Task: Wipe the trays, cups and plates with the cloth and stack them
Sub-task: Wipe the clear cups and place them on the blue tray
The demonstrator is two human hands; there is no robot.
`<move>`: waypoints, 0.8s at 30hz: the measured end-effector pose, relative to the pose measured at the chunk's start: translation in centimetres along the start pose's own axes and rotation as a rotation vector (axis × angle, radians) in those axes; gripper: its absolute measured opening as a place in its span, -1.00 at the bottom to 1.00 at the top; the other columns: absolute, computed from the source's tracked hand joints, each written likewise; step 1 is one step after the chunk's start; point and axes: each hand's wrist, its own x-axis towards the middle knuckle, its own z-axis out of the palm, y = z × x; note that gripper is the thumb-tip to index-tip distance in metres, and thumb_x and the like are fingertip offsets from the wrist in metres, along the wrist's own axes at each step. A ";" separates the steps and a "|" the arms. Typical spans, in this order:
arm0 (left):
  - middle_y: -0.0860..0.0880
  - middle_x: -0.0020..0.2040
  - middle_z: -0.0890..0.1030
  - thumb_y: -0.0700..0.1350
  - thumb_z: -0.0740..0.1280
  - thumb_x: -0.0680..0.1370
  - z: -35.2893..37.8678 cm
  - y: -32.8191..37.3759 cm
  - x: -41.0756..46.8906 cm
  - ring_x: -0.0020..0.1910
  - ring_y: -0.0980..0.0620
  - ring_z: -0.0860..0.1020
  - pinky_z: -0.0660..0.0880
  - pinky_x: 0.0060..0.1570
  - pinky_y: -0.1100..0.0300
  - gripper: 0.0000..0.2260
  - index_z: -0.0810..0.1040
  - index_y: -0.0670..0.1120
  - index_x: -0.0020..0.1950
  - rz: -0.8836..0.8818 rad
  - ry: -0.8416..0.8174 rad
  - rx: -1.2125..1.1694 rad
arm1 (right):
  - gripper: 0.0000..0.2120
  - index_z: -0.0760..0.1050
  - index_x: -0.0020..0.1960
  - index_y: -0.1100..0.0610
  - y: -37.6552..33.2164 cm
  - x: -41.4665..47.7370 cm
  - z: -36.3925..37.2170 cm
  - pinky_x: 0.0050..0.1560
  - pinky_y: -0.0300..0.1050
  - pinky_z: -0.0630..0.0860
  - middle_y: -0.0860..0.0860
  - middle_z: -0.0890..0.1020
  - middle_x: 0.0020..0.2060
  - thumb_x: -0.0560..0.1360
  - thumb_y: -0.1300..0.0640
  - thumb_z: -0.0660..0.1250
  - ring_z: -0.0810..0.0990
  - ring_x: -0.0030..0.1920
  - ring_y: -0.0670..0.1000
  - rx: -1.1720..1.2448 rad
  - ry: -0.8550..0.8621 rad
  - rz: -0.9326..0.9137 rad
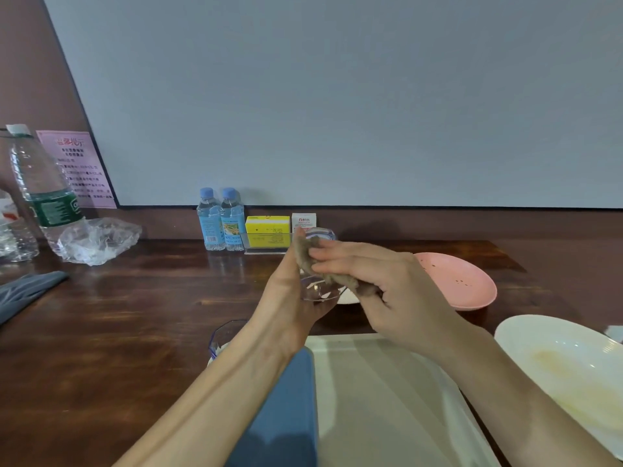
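Observation:
Above the table my left hand (290, 298) holds a clear glass cup (318, 291) tilted on its side. My right hand (387, 288) grips a brown-grey cloth (305, 252) and presses it against the cup's mouth. Below the hands lies a white tray (387, 399) with a blue tray (283, 416) beside it on its left. A second clear cup (224, 335) stands just left of my left forearm. A pink plate (462, 281) with dark specks sits to the right, and a white oval plate (569, 369) with yellowish smears lies at the near right.
Two small water bottles (220, 220), a yellow box (268, 225) and a small white box (303, 221) stand at the wall. A large bottle (43, 193) and crumpled plastic (99, 241) are at far left. A dark grey object (27, 291) lies at the left edge.

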 end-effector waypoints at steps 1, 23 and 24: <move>-0.07 0.00 0.72 0.36 0.41 0.50 0.2 -0.2 -0.1 -0.11 0.01 0.71 0.61 0.09 0.02 -0.55 0.72 0.01 0.08 -0.004 0.008 0.016 | -0.44 0.68 0.30 0.17 0.3 0.1 -0.1 0.45 0.01 0.50 -0.02 0.64 0.35 0.45 0.61 0.30 0.53 0.45 -0.10 0.004 0.021 0.006; -0.10 -0.12 0.66 0.24 0.43 0.56 1.1 0.7 -0.9 -0.20 -0.01 0.63 0.55 -0.09 0.09 -0.61 0.67 -0.11 -0.03 -0.117 -0.067 -0.044 | -0.55 0.71 0.19 0.17 0.2 0.4 -0.7 0.29 0.00 0.54 -0.06 0.70 0.23 0.47 0.58 0.35 0.60 0.27 0.05 -0.112 0.249 0.029; -0.06 -0.14 0.65 0.23 0.44 0.57 0.8 0.9 -0.6 -0.20 0.01 0.62 0.54 -0.07 0.10 -0.65 0.66 -0.07 -0.05 -0.118 -0.063 -0.093 | -0.57 0.72 0.18 0.17 -0.3 0.3 -0.4 0.27 -0.03 0.53 -0.06 0.70 0.22 0.48 0.56 0.33 0.60 0.24 0.06 -0.093 0.204 -0.003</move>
